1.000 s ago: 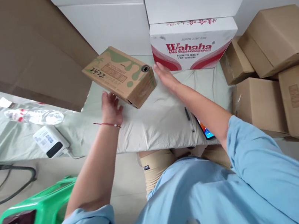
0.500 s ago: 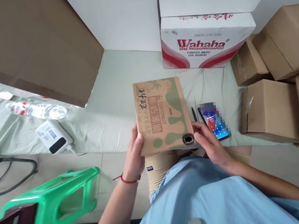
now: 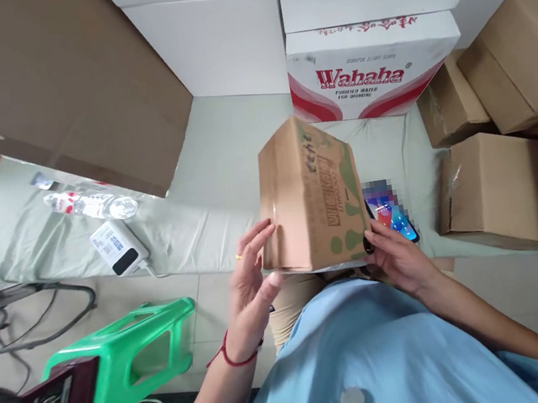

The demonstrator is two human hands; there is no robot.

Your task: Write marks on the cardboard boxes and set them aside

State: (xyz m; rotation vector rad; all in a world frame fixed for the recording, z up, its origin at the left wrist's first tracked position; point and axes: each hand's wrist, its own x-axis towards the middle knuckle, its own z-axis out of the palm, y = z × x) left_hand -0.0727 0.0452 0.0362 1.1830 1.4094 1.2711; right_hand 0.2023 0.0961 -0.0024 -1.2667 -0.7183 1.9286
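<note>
A cardboard box (image 3: 282, 193) with green print, "COCONUT" lettering and handwritten digits is held up in front of my body, turned so a plain brown side and the printed side both show. My right hand (image 3: 401, 256) grips its lower right corner, by the dark-rimmed hole, with some fingers hidden behind the box. At the plain side, my left hand (image 3: 251, 285) has its fingers spread, fingertips against or very near the cardboard and the thumb apart from it. A phone (image 3: 392, 213) with a lit screen lies just behind the right hand.
A white and red Wahaha carton (image 3: 375, 71) stands at the back. Brown boxes (image 3: 499, 187) are stacked at right. On the left are a large brown box (image 3: 60, 91), a plastic bottle (image 3: 92, 204), a white power bank (image 3: 119, 247) and a green stool (image 3: 121, 365).
The box has turned, bringing its plain left side into view, and has shifted slightly right. My left hand has loosened from the lower left edge and its fingers have spread.
</note>
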